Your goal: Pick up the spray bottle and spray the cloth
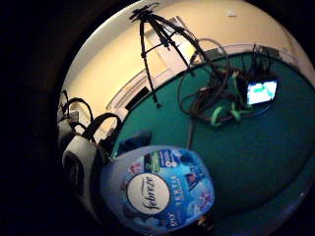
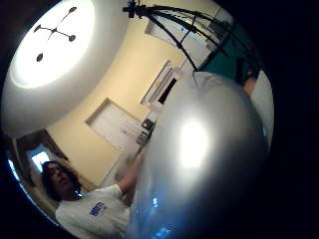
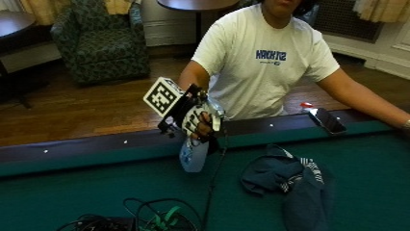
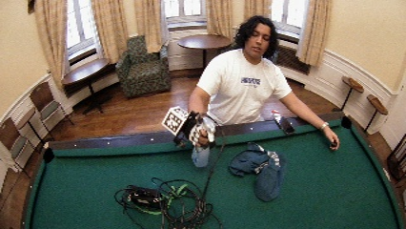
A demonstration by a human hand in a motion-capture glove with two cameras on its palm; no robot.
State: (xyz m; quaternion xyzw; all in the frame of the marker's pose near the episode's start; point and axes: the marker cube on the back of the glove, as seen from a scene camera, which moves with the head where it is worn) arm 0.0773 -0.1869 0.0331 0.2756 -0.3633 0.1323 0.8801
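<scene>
R hand (image 3: 197, 122) clenched round spray bottle (image 3: 193, 155), held above table (image 3: 77, 192) | cloth (image 3: 291, 179) lies nearby on felt | risk: nozzle aim unclear (hidden by glove), spray may miss cloth, wet felt

The green-felt table (image 3: 77, 192) carries a crumpled dark cloth (image 3: 291, 178), a cable tangle (image 3: 147, 219) and a phone (image 3: 326, 121).

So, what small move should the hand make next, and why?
Probably turn the nozzle toward the cloth and squeeze. The gloved right hand already grips the spray bottle above the green table, and the cloth lies apart, beside it.
</scene>
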